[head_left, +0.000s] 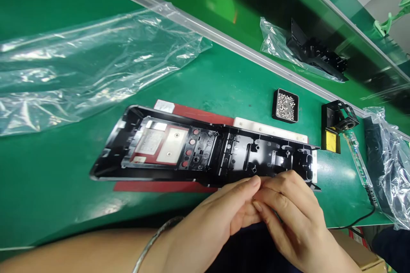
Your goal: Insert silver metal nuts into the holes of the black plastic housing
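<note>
A long black plastic housing (218,172) lies with its hollow inside up, showing posts, ribs and a rectangular window. It rests on a red fixture board (201,114) with a white strip (270,129) along its far side. At the housing's near edge, toward the right, my left hand (224,204) and my right hand (294,213) meet. My left fingers are curled with the thumb on top. The right fingers are pinched together against the left fingertips. Whatever sits between them, if anything, is hidden.
A small black tray (274,113) of tiny silvery parts stands behind the housing. Farther right are a soldering iron (358,158), its stand (326,115) with a yellow sponge (331,140), and a bagged dark part (381,166). Clear plastic (96,64) covers the left; black parts (315,53) lie on the shelf.
</note>
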`<control>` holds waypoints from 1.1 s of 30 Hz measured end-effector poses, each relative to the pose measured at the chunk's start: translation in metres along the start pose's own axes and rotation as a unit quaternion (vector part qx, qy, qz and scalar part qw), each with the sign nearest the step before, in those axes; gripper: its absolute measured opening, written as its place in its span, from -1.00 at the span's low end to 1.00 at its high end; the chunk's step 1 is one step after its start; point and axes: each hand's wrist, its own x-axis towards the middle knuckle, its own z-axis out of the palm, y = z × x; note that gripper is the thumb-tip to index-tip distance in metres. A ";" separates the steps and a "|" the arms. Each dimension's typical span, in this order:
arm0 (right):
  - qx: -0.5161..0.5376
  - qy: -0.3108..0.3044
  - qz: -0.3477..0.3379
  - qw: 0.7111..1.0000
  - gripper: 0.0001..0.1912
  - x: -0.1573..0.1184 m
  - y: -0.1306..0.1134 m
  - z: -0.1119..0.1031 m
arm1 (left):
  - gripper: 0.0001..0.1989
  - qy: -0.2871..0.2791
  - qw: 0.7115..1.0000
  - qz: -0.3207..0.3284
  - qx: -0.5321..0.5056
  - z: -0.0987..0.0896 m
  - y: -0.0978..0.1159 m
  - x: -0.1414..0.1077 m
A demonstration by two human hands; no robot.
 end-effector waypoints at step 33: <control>-0.294 -0.026 -0.162 0.942 -0.71 0.029 0.032 -0.003 | -0.66 0.050 0.996 -0.019 0.078 -0.007 -0.010 -0.002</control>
